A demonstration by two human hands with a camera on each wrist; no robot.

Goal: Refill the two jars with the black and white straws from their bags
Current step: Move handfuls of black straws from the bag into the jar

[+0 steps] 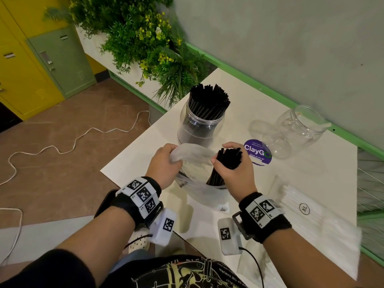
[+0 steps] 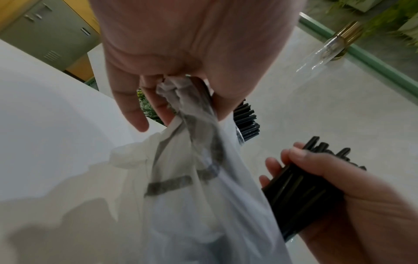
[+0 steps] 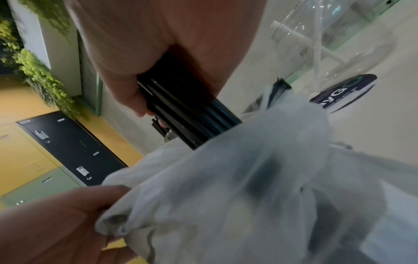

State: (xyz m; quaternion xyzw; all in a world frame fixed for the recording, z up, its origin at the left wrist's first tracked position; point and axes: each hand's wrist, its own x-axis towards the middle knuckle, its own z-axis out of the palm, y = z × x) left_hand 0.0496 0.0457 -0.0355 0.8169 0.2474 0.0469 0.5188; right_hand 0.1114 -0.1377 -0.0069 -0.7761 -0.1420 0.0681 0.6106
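Note:
My left hand (image 1: 166,161) grips the bunched rim of a translucent white plastic bag (image 1: 193,154), seen close in the left wrist view as the bag (image 2: 194,178). My right hand (image 1: 232,169) holds a bundle of black straws (image 1: 224,163) whose lower ends still sit inside the bag; the right wrist view shows the straws (image 3: 187,114) entering the bag (image 3: 248,187). Behind stands a clear jar (image 1: 199,129) packed with black straws (image 1: 209,100). An empty clear jar (image 1: 299,127) lies on its side at the right. White straws in their bag (image 1: 305,206) lie at the near right.
A white table (image 1: 239,96) carries a purple round sticker (image 1: 257,151). Green plants (image 1: 145,42) hang at the table's far left corner. A grey wall with a green rail (image 1: 249,73) borders the far side. Yellow and green lockers (image 1: 41,65) and a white cable (image 1: 72,142) lie left.

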